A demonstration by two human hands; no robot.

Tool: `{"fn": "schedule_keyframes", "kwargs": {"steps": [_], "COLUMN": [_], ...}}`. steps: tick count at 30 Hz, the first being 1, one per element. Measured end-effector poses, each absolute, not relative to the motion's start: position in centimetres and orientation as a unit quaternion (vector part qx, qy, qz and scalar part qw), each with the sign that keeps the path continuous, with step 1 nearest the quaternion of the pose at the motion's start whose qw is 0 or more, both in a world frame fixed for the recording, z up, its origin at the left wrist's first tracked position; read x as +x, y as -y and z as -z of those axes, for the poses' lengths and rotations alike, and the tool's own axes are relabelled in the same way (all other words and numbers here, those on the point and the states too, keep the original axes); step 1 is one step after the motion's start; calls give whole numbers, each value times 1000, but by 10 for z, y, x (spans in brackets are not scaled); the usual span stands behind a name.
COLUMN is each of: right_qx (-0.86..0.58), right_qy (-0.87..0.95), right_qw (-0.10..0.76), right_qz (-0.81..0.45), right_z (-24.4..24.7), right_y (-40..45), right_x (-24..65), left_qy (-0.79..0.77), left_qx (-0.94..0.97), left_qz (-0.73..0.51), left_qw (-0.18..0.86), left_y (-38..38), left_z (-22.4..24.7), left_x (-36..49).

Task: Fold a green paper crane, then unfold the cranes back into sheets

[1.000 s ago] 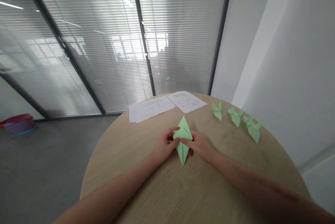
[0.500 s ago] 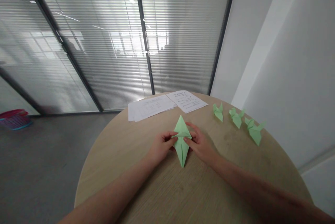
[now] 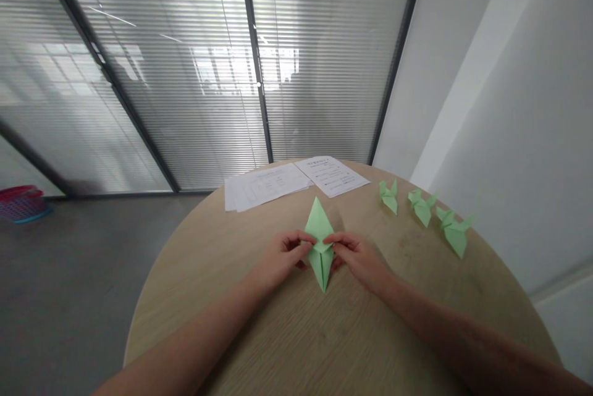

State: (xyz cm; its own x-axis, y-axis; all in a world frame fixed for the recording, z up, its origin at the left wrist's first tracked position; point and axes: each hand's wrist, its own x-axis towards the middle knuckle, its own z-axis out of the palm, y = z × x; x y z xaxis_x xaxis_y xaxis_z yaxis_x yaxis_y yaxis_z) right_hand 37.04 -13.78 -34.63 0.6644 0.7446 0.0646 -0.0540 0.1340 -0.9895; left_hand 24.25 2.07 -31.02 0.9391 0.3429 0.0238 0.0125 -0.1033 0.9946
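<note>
Container: red plastic lattice basket with a blue base (image 3: 22,204), on the grey floor (image 3: 92,272) at far left, well apart from the round pale-wood bench (image 3: 278,334). Its left side is cut off; I cannot make out what, if anything, is inside.

Workpiece: light-green, diamond-shaped folded paper (image 3: 319,220), at the middle of the bench, one point toward the far side, one toward the near. Left hand (image 3: 291,252) pinches its left edge at the waist between thumb and fingers; right hand (image 3: 351,254) pinches the right edge likewise. Lower fingers of both are partly hidden; whether the paper touches the bench I cannot tell.

Far side of bench: overlapping white printed sheets (image 3: 269,186), print too small to read. Far right: three light-green folded-paper figures (image 3: 422,207) in a row, near one another. Both forearms run out of sight on the near side.
</note>
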Motion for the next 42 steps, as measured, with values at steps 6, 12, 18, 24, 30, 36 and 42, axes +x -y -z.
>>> {"fn": "schedule_keyframes", "kwargs": {"steps": [6, 12, 18, 24, 30, 36, 42], "right_qx": [-530, -546, -575, -589, -604, -605, -591], "right_qy": [311, 314, 337, 332, 334, 304, 319], "right_qw": [720, 691, 647, 643, 636, 637, 633], "right_qz": [-321, -356, -372, -360, -346, -367, -384], "right_z": [349, 346, 347, 346, 344, 345, 344], "right_y": [142, 137, 135, 136, 136, 136, 137], "right_x": [370, 373, 375, 373, 371, 374, 375], "left_qy": [-139, -140, -140, -168, -173, -164, -194], "left_qx": [705, 686, 711, 751, 762, 743, 705], "left_qz": [-193, -178, -124, -95, -95, -93, -96], "left_qw": [668, 692, 678, 632, 617, 642, 675], "left_y": [-16, -15, -13, -14, -14, -12, -15], "left_z": [316, 310, 308, 311, 314, 315, 316], "left_x": [247, 245, 245, 246, 245, 245, 244]}}
